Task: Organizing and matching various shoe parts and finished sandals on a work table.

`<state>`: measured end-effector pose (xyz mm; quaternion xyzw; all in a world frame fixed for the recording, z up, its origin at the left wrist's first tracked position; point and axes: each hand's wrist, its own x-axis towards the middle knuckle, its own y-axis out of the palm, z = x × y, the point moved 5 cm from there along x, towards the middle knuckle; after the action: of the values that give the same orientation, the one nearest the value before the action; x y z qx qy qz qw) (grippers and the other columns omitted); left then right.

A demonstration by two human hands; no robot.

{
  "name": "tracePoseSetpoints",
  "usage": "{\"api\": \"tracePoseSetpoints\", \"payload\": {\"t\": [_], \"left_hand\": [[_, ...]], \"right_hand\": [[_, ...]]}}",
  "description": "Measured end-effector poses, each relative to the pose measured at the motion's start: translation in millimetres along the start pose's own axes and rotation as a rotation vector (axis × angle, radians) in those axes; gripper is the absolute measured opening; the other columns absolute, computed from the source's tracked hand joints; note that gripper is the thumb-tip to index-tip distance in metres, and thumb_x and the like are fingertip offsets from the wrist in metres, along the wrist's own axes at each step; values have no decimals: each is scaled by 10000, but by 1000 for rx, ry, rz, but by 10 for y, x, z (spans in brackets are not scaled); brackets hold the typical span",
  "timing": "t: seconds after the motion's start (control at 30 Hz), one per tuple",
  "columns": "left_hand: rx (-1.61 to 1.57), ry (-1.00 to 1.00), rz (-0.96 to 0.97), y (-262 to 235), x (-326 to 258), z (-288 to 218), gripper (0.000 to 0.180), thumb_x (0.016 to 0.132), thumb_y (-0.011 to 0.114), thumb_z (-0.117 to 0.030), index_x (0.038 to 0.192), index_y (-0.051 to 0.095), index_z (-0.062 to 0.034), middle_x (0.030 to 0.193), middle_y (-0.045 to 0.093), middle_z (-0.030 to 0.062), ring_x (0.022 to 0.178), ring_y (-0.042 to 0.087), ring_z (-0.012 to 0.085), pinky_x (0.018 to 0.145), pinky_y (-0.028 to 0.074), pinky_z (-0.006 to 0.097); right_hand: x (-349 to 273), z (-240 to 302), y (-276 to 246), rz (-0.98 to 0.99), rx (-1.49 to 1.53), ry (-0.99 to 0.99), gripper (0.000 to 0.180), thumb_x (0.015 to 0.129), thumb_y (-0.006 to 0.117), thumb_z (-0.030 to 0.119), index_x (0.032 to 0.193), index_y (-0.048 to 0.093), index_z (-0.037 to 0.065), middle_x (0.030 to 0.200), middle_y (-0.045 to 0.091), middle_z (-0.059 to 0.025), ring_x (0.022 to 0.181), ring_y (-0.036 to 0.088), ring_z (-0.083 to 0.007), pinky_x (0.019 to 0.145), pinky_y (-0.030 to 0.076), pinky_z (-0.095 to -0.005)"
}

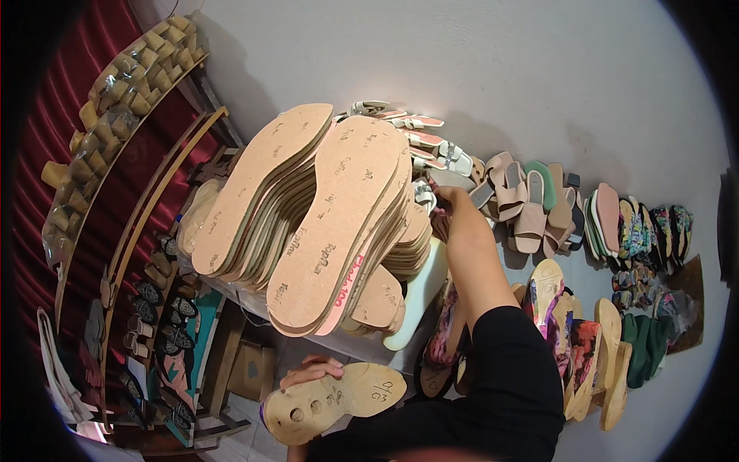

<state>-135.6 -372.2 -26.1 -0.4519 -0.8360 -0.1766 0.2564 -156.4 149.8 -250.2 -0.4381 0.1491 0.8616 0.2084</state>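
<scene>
Left hand (310,373) grips tan sandal sole (363,391) by edge, underside showing, in front of stacked insoles (335,223). Right hand (445,199) outstretched beside white sandals (456,160); grip hidden, cannot tell. Step: probably sorting pairs; next move likely calls for clearing stack without toppling it.

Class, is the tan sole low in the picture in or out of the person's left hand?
In: the fingers of the left hand wrap over the upper edge of the tan sole.
</scene>
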Motion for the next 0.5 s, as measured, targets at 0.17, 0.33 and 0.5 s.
{"api": "tracePoseSetpoints", "payload": {"t": [0.17, 0.33, 0.5], "left_hand": [[29, -37, 89, -25, -29, 78, 809, 467, 772, -367, 1123, 470, -2, 927, 561, 135, 894, 487, 275, 750, 405, 361], [-57, 5, 125, 41, 49, 142, 787, 480, 758, -354, 1122, 472, 0, 884, 534, 90, 829, 484, 239, 699, 402, 331], [-135, 2, 176, 163, 117, 66, 773, 480, 773, -355, 1096, 478, 7, 878, 546, 112, 819, 490, 241, 685, 405, 326]], "right_hand": [[-642, 143, -208, -412, -167, -120, 259, 741, 510, 397, 634, 518, 162, 536, 489, 4, 405, 438, -110, 366, 356, -243], [-1049, 289, -486, -506, -287, -215, 325, 687, 497, 458, 610, 499, 142, 495, 443, -26, 345, 380, -130, 332, 310, -265], [-1520, 482, -872, -548, -204, -343, 387, 701, 440, 478, 533, 490, 133, 436, 394, -16, 309, 349, -130, 305, 278, -284]]}}
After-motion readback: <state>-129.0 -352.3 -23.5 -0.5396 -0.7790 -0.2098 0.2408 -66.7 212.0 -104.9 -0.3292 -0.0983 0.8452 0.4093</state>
